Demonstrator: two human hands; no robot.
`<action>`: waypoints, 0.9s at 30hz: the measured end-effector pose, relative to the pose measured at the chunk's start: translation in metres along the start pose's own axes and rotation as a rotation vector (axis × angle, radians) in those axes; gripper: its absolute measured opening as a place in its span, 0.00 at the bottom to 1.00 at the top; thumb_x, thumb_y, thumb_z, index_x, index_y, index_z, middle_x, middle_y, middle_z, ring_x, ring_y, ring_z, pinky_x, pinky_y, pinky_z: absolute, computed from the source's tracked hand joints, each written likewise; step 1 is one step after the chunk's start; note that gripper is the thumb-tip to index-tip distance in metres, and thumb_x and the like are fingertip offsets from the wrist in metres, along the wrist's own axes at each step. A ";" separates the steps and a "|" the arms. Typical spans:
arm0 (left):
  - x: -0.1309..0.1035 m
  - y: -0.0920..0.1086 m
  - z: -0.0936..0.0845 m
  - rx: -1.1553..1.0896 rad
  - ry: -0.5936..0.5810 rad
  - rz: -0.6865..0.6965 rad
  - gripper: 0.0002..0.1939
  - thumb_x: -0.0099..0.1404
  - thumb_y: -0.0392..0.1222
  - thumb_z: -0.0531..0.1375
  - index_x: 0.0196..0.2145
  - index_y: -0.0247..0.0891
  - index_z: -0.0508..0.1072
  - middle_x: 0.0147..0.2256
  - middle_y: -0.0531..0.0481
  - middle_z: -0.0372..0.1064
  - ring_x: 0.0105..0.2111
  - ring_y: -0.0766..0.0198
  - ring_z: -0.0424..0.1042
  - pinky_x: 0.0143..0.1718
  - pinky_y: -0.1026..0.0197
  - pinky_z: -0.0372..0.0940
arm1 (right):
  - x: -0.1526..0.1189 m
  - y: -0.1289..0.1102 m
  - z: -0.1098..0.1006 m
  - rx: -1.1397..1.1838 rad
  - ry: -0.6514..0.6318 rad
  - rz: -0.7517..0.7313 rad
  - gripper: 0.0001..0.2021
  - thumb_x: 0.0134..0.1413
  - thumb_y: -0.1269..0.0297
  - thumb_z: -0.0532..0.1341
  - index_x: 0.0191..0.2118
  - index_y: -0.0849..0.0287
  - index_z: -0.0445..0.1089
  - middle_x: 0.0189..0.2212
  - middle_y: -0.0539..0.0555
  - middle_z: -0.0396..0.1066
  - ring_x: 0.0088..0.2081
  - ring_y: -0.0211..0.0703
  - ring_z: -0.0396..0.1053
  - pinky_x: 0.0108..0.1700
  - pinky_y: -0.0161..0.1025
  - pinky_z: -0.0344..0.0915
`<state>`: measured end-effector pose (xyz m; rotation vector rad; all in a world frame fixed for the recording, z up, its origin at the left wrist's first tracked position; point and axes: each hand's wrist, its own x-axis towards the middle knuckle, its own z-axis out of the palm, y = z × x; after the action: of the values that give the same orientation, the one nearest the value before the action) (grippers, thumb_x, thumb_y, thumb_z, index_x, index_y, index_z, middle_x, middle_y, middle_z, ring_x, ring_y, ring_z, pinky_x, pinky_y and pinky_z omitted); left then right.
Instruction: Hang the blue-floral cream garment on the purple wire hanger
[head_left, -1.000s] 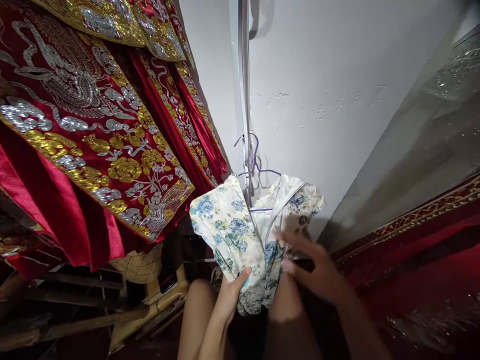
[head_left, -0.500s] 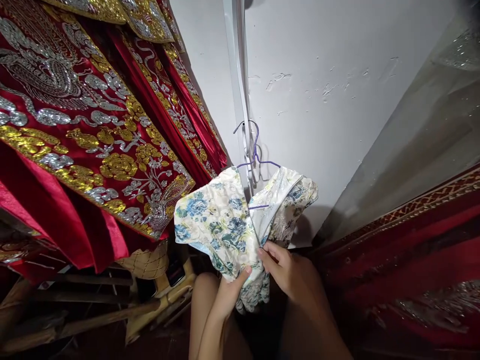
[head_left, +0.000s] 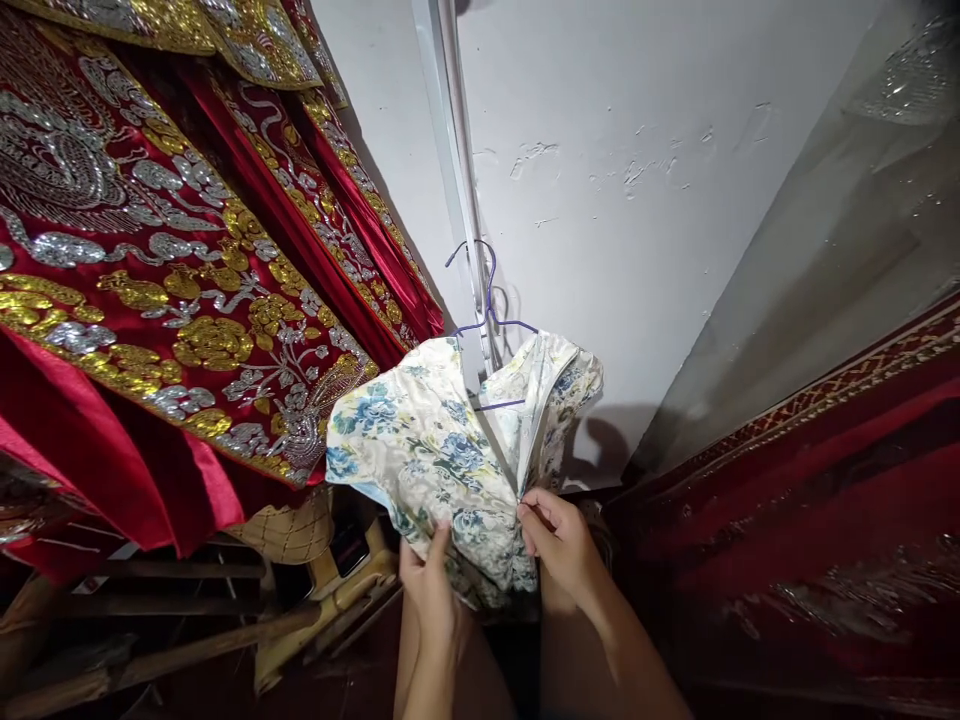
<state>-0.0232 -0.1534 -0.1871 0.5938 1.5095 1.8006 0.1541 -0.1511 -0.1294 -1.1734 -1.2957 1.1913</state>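
A white garment with blue and yellow flowers (head_left: 420, 430) hangs on a purple wire hanger (head_left: 490, 300), its front open in a V at the neck. At the bottom of that V my right hand (head_left: 559, 540) pinches the garment's edge between thumb and fingers. My left hand (head_left: 433, 580) grips the lower left part of the garment, thumb on top and the other fingers mostly hidden beneath the cloth. The hanger's hook is beside a pale vertical pole (head_left: 454, 130).
Red cloth with gold and silver embroidery (head_left: 214, 340) hangs at the left. Below it are a wooden chair frame (head_left: 330, 610) and a woven basket (head_left: 289, 530). Behind stands a white wall (head_left: 615, 250); more red fabric (head_left: 825, 500) lies at the right.
My left hand has moved left and slightly up along the garment, whose front is spread wider. The hanger and garment appear further left in the view. My right hand still pinches the edge.
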 end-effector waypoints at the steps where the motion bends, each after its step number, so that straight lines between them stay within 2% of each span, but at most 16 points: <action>1: 0.001 -0.005 -0.001 -0.010 0.133 0.119 0.28 0.53 0.50 0.72 0.49 0.40 0.70 0.46 0.45 0.71 0.51 0.52 0.71 0.58 0.47 0.63 | -0.001 0.002 0.000 0.016 -0.016 0.015 0.16 0.62 0.53 0.58 0.27 0.56 0.63 0.16 0.45 0.61 0.21 0.38 0.60 0.27 0.35 0.58; 2: 0.000 -0.008 -0.001 -0.004 0.213 0.244 0.27 0.54 0.49 0.72 0.48 0.40 0.69 0.47 0.46 0.69 0.51 0.54 0.70 0.58 0.48 0.63 | -0.003 0.004 0.000 0.024 -0.035 0.031 0.15 0.62 0.53 0.59 0.27 0.56 0.66 0.16 0.46 0.63 0.21 0.38 0.61 0.27 0.36 0.59; 3: -0.003 -0.010 0.000 0.020 0.219 0.358 0.26 0.55 0.48 0.71 0.47 0.41 0.68 0.48 0.46 0.67 0.51 0.55 0.69 0.58 0.50 0.62 | -0.004 0.005 0.001 0.034 -0.050 0.045 0.15 0.61 0.53 0.60 0.28 0.57 0.67 0.16 0.47 0.65 0.21 0.38 0.62 0.27 0.36 0.59; 4: -0.008 -0.012 0.002 0.063 0.144 0.445 0.24 0.57 0.47 0.70 0.48 0.41 0.67 0.48 0.46 0.67 0.51 0.56 0.68 0.58 0.51 0.62 | -0.006 0.003 0.002 0.050 -0.062 0.059 0.15 0.60 0.53 0.60 0.28 0.57 0.68 0.16 0.48 0.66 0.21 0.38 0.63 0.26 0.35 0.60; 7: -0.028 -0.016 0.013 0.220 -0.249 0.540 0.22 0.62 0.44 0.66 0.52 0.40 0.68 0.49 0.43 0.67 0.50 0.56 0.69 0.56 0.53 0.63 | -0.009 -0.006 0.007 0.141 -0.121 0.102 0.15 0.57 0.53 0.63 0.27 0.59 0.69 0.18 0.49 0.69 0.22 0.38 0.66 0.26 0.35 0.61; 9: -0.039 -0.018 0.022 0.268 -0.384 0.550 0.22 0.64 0.43 0.64 0.55 0.40 0.67 0.49 0.43 0.68 0.49 0.56 0.70 0.53 0.54 0.65 | -0.011 -0.010 0.010 0.219 -0.158 0.126 0.15 0.54 0.52 0.66 0.26 0.59 0.69 0.18 0.50 0.70 0.22 0.38 0.66 0.27 0.35 0.63; 11: -0.044 -0.017 0.032 0.257 -0.394 0.569 0.18 0.66 0.42 0.62 0.52 0.39 0.69 0.45 0.44 0.70 0.45 0.57 0.72 0.47 0.57 0.67 | -0.010 -0.010 0.011 0.274 -0.179 0.152 0.17 0.52 0.50 0.67 0.26 0.59 0.69 0.17 0.50 0.71 0.20 0.37 0.66 0.25 0.34 0.62; 14: -0.043 -0.007 0.042 0.265 -0.446 0.613 0.04 0.68 0.40 0.60 0.40 0.38 0.74 0.34 0.49 0.70 0.35 0.61 0.71 0.37 0.62 0.65 | 0.003 -0.014 0.000 0.309 -0.154 0.193 0.18 0.51 0.48 0.67 0.25 0.59 0.71 0.17 0.50 0.71 0.17 0.36 0.64 0.21 0.33 0.57; 15: -0.042 -0.003 0.045 0.282 -0.477 0.634 0.04 0.68 0.39 0.60 0.36 0.38 0.74 0.31 0.50 0.68 0.33 0.62 0.70 0.36 0.63 0.65 | 0.011 -0.020 -0.006 0.309 -0.131 0.195 0.18 0.51 0.49 0.67 0.25 0.59 0.71 0.17 0.51 0.71 0.17 0.36 0.64 0.20 0.33 0.55; 17: -0.041 0.004 0.047 0.316 -0.515 0.661 0.06 0.68 0.37 0.59 0.32 0.38 0.74 0.28 0.51 0.67 0.30 0.63 0.68 0.33 0.64 0.63 | 0.033 -0.043 -0.020 0.297 -0.068 0.171 0.17 0.48 0.50 0.69 0.23 0.60 0.72 0.16 0.50 0.70 0.15 0.35 0.63 0.18 0.33 0.52; 19: -0.043 0.006 0.048 0.327 -0.486 0.660 0.07 0.68 0.36 0.60 0.31 0.37 0.74 0.27 0.52 0.66 0.29 0.64 0.67 0.32 0.65 0.62 | 0.058 -0.076 -0.028 0.237 -0.014 0.082 0.16 0.45 0.53 0.71 0.22 0.61 0.72 0.17 0.51 0.71 0.15 0.33 0.62 0.17 0.33 0.52; 21: -0.048 0.001 0.046 0.324 -0.431 0.634 0.07 0.68 0.37 0.60 0.30 0.37 0.74 0.26 0.52 0.66 0.29 0.64 0.67 0.32 0.65 0.62 | 0.079 -0.113 -0.028 0.281 0.009 0.052 0.15 0.41 0.54 0.72 0.25 0.62 0.75 0.18 0.50 0.71 0.16 0.32 0.61 0.17 0.32 0.52; 23: -0.054 -0.008 0.043 0.311 -0.400 0.594 0.08 0.68 0.38 0.60 0.30 0.37 0.73 0.27 0.51 0.66 0.29 0.63 0.67 0.32 0.64 0.63 | 0.091 -0.141 -0.022 0.359 0.020 -0.025 0.15 0.42 0.54 0.71 0.27 0.62 0.75 0.19 0.50 0.71 0.16 0.31 0.61 0.18 0.32 0.51; 25: -0.057 -0.015 0.041 0.306 -0.417 0.551 0.09 0.69 0.39 0.60 0.30 0.37 0.72 0.27 0.51 0.66 0.29 0.63 0.67 0.32 0.63 0.64 | 0.092 -0.153 -0.015 0.392 0.024 -0.072 0.15 0.44 0.53 0.70 0.29 0.62 0.75 0.19 0.49 0.71 0.16 0.31 0.61 0.18 0.32 0.52; 27: -0.053 -0.014 0.042 0.309 -0.469 0.526 0.09 0.69 0.40 0.60 0.30 0.37 0.72 0.28 0.50 0.67 0.30 0.62 0.68 0.33 0.63 0.64 | 0.087 -0.150 -0.012 0.388 0.043 -0.072 0.15 0.47 0.54 0.69 0.29 0.62 0.74 0.18 0.48 0.70 0.17 0.31 0.61 0.19 0.31 0.53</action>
<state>0.0450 -0.1650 -0.1867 1.5669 1.3808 1.6222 0.1565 -0.0715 0.0255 -0.8586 -1.0080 1.2872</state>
